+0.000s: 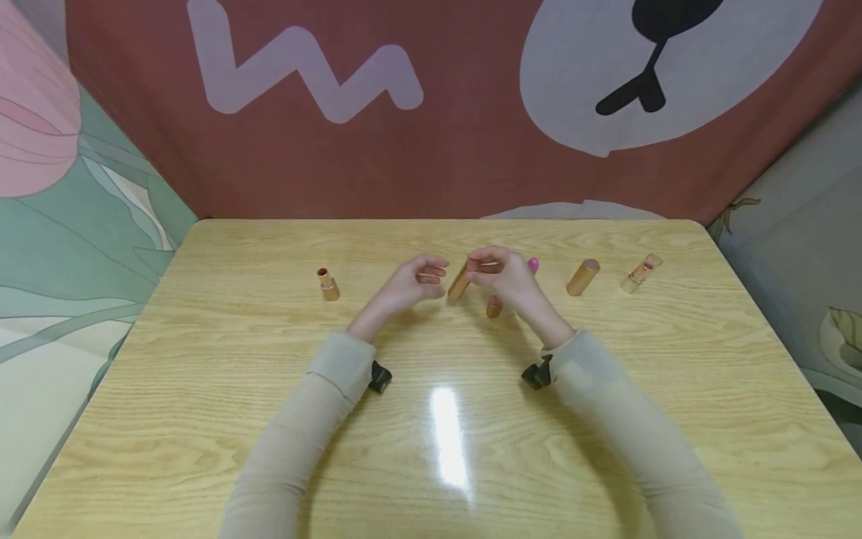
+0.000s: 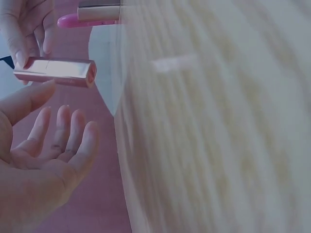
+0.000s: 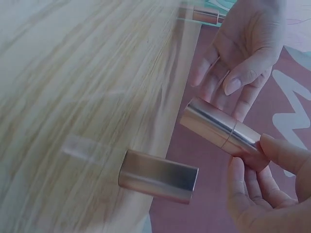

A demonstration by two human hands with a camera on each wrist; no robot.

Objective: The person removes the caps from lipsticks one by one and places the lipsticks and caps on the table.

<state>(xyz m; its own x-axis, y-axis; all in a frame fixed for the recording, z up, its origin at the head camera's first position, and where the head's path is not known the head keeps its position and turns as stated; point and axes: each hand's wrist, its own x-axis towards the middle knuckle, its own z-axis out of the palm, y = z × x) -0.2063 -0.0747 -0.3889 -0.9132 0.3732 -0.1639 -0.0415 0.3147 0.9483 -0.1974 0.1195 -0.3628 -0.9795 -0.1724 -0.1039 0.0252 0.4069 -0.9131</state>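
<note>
My right hand (image 1: pixel 505 278) pinches one end of a rose-gold lipstick tube (image 1: pixel 459 284) between thumb and fingers. A seam runs round the lipstick tube (image 3: pixel 222 130) in the right wrist view, and it tilts above the table. Beside its free end is my left hand (image 1: pixel 412 284), fingers spread and loosely bent, with nothing in it. The left wrist view shows that palm (image 2: pixel 53 160) turned up near the tube (image 2: pixel 56 71). Below my right hand stands a short rose-gold piece (image 1: pixel 494 307); a bright pink tip (image 1: pixel 533 264) shows just behind the hand, the rest hidden.
An uncapped lipstick with a dark red tip (image 1: pixel 328 285) stands on the left of the wooden table (image 1: pixel 236 419). To the right are a rose-gold tube (image 1: pixel 583 278) and a lipstick with a clear cap (image 1: pixel 642 274). A reddish patterned cloth (image 1: pixel 458 165) hangs behind the far edge.
</note>
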